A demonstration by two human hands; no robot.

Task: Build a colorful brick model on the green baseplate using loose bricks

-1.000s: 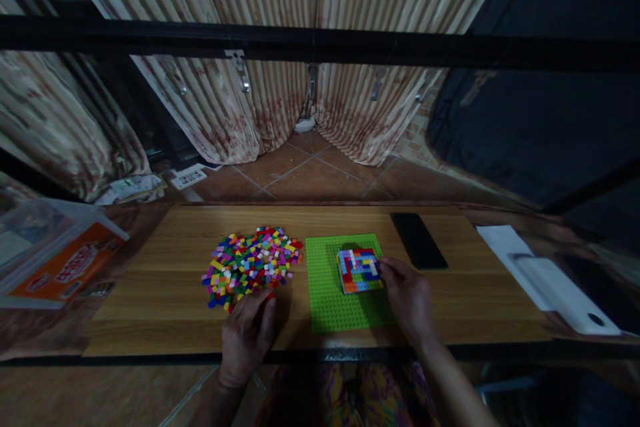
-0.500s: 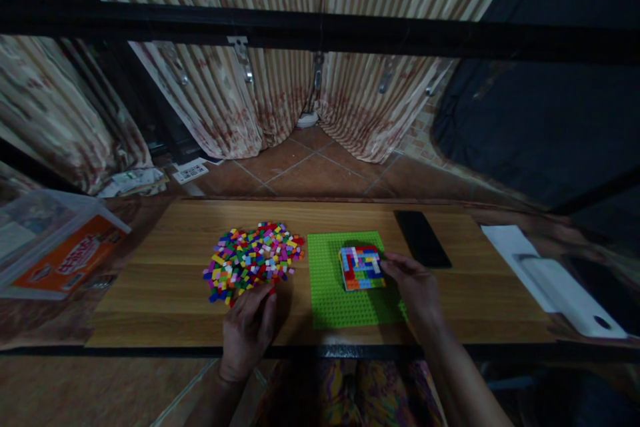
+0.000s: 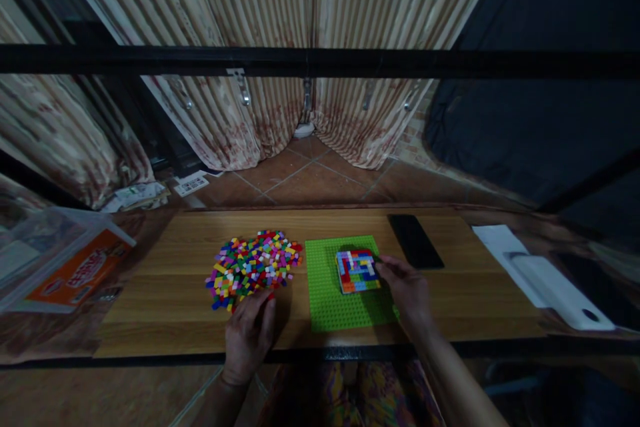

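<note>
On the green baseplate [image 3: 325,307] stands a low square block of toy bricks [image 3: 357,272] in many colours. My right hand [image 3: 407,290] is at the block's right edge, its thumb and finger closed together. Whatever may be between those fingertips is too small to make out. To the left lies a loose pile of small toy bricks [image 3: 255,260]. My left hand [image 3: 249,328] rests at the pile's near edge with its fingers curled. A red brick [image 3: 271,295] shows at its fingertips.
A black phone-like slab [image 3: 416,241] lies on the wooden table [image 3: 165,293], right of the baseplate. Beyond the right end is a white device [image 3: 560,290] on a white sheet. A clear plastic box [image 3: 75,267] with an orange label stands at the left.
The whole view has shifted slightly as the head tilted. Both hands stay at about the same spots, the left by the pile and the right by the block.
</note>
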